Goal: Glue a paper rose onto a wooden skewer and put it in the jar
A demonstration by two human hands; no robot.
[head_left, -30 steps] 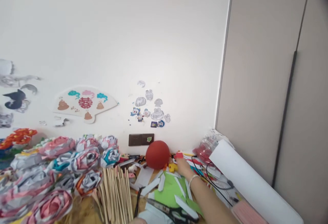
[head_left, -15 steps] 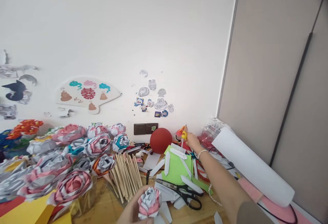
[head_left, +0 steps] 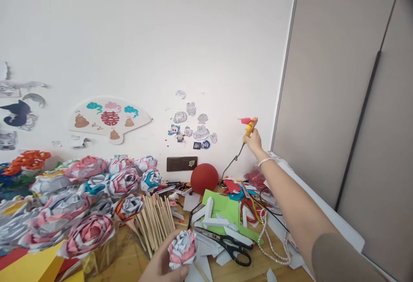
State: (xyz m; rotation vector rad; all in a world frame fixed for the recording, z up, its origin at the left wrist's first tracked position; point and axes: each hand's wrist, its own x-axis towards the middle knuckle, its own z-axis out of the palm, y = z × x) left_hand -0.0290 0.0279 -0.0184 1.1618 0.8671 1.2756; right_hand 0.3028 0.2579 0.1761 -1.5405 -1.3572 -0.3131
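My left hand is wrapped round a small paper flower with white and pink petals, low in the middle of the view. A thin wooden stick runs down to the right from beneath the flower. Raised well above the table before the white wall, my right hand grips a yellow glue gun. The gun has a red and orange top end, and a dark cord hangs from it toward the table. Black-handled scissors lie open just right of the flower, on white paper strips.
Many large paper flowers crowd the left side, beside a bundle of wooden sticks. Green paper, a red ball, red-handled scissors and a pearl string lie around the centre. A white roll is at the right.
My right hand has lifted the glue gun up and to the right, off the table clutter, its cord now hanging. The flower in my left hand has shifted slightly left.
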